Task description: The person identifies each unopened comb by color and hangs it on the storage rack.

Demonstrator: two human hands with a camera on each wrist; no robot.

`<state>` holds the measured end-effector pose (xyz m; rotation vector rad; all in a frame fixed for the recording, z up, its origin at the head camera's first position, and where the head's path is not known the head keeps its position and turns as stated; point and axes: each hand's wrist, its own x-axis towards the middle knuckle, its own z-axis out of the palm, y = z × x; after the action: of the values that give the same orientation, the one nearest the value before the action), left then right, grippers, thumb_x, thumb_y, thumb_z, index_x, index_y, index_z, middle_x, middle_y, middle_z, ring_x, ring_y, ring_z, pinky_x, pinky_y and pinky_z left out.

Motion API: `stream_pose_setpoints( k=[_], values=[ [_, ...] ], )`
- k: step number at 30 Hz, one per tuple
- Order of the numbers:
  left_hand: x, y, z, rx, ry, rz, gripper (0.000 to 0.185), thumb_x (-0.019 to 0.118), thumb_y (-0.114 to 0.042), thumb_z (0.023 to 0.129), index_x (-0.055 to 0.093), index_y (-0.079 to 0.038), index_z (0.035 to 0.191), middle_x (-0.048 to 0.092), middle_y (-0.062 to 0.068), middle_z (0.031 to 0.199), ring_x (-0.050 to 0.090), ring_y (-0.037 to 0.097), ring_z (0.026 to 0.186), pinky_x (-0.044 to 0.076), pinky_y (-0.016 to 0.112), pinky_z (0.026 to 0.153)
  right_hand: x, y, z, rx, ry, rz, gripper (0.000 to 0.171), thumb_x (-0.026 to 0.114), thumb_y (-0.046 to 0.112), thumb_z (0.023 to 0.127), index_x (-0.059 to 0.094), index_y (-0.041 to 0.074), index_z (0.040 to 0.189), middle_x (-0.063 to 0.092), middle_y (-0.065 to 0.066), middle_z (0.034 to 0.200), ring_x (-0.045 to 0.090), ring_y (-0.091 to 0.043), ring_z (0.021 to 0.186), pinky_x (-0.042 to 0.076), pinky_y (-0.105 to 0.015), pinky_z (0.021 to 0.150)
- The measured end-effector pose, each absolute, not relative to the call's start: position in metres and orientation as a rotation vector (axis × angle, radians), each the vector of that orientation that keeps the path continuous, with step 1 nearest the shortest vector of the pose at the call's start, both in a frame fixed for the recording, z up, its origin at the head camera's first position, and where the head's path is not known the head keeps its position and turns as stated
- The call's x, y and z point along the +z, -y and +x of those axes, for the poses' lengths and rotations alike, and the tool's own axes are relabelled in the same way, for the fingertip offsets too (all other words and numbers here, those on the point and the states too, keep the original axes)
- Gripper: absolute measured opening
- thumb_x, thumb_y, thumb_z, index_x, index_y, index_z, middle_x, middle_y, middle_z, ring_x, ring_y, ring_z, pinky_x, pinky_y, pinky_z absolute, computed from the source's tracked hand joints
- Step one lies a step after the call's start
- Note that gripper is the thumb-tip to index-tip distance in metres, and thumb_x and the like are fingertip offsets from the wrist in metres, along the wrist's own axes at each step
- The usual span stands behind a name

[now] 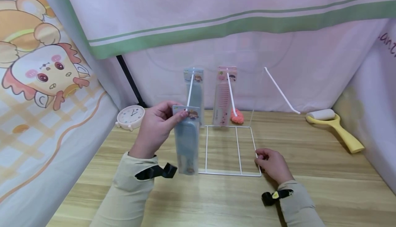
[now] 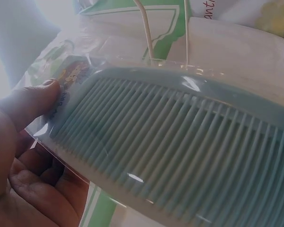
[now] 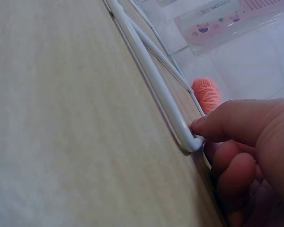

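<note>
Blue comb (image 1: pixel 186 144): centre frame, packaged, pinched at top by left hand (image 1: pixel 156 128).
Right hand (image 1: pixel 272 165): fingers curled, thumb pressing white rack (image 1: pixel 230 174) corner on desk (image 1: pixel 309 192).

This looks like a makeshift set in a home rather than a shop. Bed sheets (image 1: pixel 216 17) with a green stripe and a cartoon print (image 1: pixel 40 68) hang as walls around a wooden table (image 1: pixel 325 185). Household things sit on it: a small alarm clock (image 1: pixel 131 116), a lint roller (image 1: pixel 334 125), and packaged combs (image 1: pixel 226 94) on a white wire rack (image 1: pixel 230 173).
</note>
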<state>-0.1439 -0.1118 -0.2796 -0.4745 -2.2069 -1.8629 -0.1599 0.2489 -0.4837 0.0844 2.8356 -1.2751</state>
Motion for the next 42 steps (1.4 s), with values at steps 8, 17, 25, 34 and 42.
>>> stream_pose_setpoints(
  k=[8, 17, 25, 34, 42],
  values=[
    [-0.287, 0.112, -0.156, -1.870, 2.223, -0.433, 0.017, 0.075, -0.018, 0.092, 0.068, -0.003, 0.099, 0.066, 0.007, 0.092, 0.058, 0.017, 0.083, 0.053, 0.026, 0.068, -0.484, -0.249, -0.161, -1.273, -2.815, 0.119, 0.034, 0.072, 0.012, 0.088, 0.069, 0.001, 0.120, 0.063, -0.005, 0.090, 0.056, -0.019, 0.079, 0.047, -0.030, 0.067],
    [-0.292, 0.112, -0.172, -1.904, 2.187, -0.383, 0.014, 0.071, -0.011, 0.094, 0.067, -0.001, 0.103, 0.068, 0.003, 0.092, 0.062, 0.014, 0.085, 0.055, 0.025, 0.077, -0.485, -0.250, -0.161, -1.289, -2.831, 0.084, 0.033, 0.073, 0.012, 0.087, 0.070, 0.001, 0.119, 0.064, -0.004, 0.088, 0.056, -0.018, 0.079, 0.047, -0.030, 0.069],
    [-0.291, 0.111, -0.185, -1.923, 2.209, -0.378, 0.016, 0.067, -0.008, 0.096, 0.065, 0.000, 0.109, 0.067, 0.005, 0.096, 0.061, 0.014, 0.088, 0.055, 0.024, 0.079, -0.486, -0.250, -0.162, -1.296, -2.828, 0.090, 0.033, 0.072, 0.011, 0.087, 0.069, 0.001, 0.119, 0.063, -0.004, 0.087, 0.056, -0.017, 0.078, 0.047, -0.029, 0.067],
    [-0.290, 0.110, -0.207, -1.956, 2.220, -0.359, 0.012, 0.066, -0.010, 0.097, 0.063, -0.003, 0.107, 0.066, 0.003, 0.094, 0.059, 0.013, 0.084, 0.052, 0.023, 0.070, -0.485, -0.249, -0.162, -1.293, -2.826, 0.119, 0.033, 0.072, 0.011, 0.087, 0.070, 0.001, 0.118, 0.063, -0.004, 0.088, 0.056, -0.018, 0.079, 0.046, -0.030, 0.067],
    [-0.288, 0.110, -0.231, -1.834, 2.290, -0.371, 0.016, 0.067, -0.016, 0.097, 0.064, -0.004, 0.107, 0.068, 0.006, 0.100, 0.063, 0.017, 0.094, 0.053, 0.026, 0.083, -0.484, -0.249, -0.161, -1.287, -2.835, 0.088, 0.032, 0.071, 0.011, 0.087, 0.070, 0.001, 0.117, 0.063, -0.003, 0.087, 0.056, -0.018, 0.078, 0.047, -0.030, 0.068]
  ],
)
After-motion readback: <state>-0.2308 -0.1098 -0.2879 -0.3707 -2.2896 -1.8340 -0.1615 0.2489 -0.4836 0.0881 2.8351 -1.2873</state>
